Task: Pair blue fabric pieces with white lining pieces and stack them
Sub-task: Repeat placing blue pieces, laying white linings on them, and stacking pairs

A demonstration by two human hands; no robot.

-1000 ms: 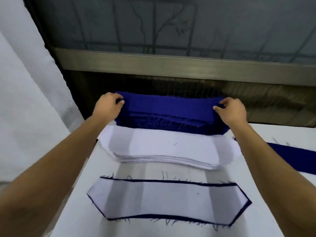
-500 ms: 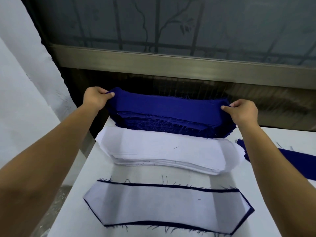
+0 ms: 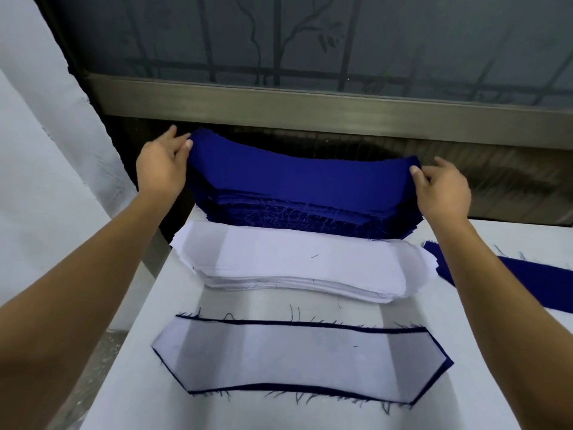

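- I see a frosted window ahead, with bars and branch shadows behind it.
- A dull metal rail runs beneath it.
- White wall on my left; white table below.

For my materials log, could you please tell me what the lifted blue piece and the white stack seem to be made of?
Blue piece: apparently woven cloth, matte deep blue; it sags in the middle, and loose threads fray from the blue stack beneath. White stack: thin, matte, limp sheets, probably lining fabric; the fibre cannot be told.
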